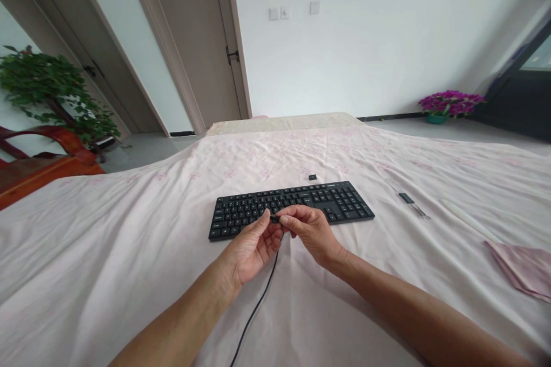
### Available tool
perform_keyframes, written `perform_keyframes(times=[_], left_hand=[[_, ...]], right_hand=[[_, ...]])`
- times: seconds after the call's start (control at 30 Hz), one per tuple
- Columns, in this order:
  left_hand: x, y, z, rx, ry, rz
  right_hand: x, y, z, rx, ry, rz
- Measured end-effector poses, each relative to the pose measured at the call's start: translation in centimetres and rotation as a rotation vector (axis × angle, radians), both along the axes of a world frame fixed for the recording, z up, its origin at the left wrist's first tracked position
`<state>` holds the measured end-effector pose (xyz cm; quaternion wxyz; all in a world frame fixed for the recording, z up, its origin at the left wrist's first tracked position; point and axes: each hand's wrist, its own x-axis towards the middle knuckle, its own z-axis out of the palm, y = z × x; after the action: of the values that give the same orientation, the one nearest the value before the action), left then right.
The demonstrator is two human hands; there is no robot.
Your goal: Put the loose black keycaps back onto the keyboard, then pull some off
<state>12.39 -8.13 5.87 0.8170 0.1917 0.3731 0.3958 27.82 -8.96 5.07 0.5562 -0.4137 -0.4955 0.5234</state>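
Note:
My left hand (258, 248) and my right hand (310, 230) meet over the front edge of a black keyboard (340, 202). Between their fingertips they pinch a small black piece that looks like the plug (274, 219) of a cable; the fingers cover part of it. From below the hands a thin black cable (259, 301) runs down toward me over the cloth. The keyboard lies flat, its lower middle keys hidden by my hands. Just behind it rests a loose black keycap (312, 177).
Right of the keyboard lies a wire keycap puller with a black handle (406, 198). Farther right are a pale stick-like tool (469, 219) and a folded pink cloth (523, 268). A wrinkled pale pink sheet (142, 252) covers the surface. At left stands a wooden chair (51, 169).

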Motion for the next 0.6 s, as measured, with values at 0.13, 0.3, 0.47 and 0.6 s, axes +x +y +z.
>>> perform_keyframes(times=[0.13, 0.3, 0.47, 0.6], left_hand=[[-0.08, -0.05, 0.03, -0.015, 0.015, 0.035], [-0.18, -0.18, 0.19, 0.019, 0.045, 0.047], [-0.15, -0.26, 0.37, 0.025, 0.078, 0.034], [-0.07, -0.35, 0.39, 0.023, 0.087, 0.040]], right_hand=[[0.01, -0.15, 0.09, -0.002, -0.001, 0.054], [0.12, -0.32, 0.03, 0.013, -0.073, 0.115], [0.18, -0.50, 0.11, 0.022, -0.139, 0.131], [0.15, -0.63, 0.26, -0.004, -0.109, 0.147]])
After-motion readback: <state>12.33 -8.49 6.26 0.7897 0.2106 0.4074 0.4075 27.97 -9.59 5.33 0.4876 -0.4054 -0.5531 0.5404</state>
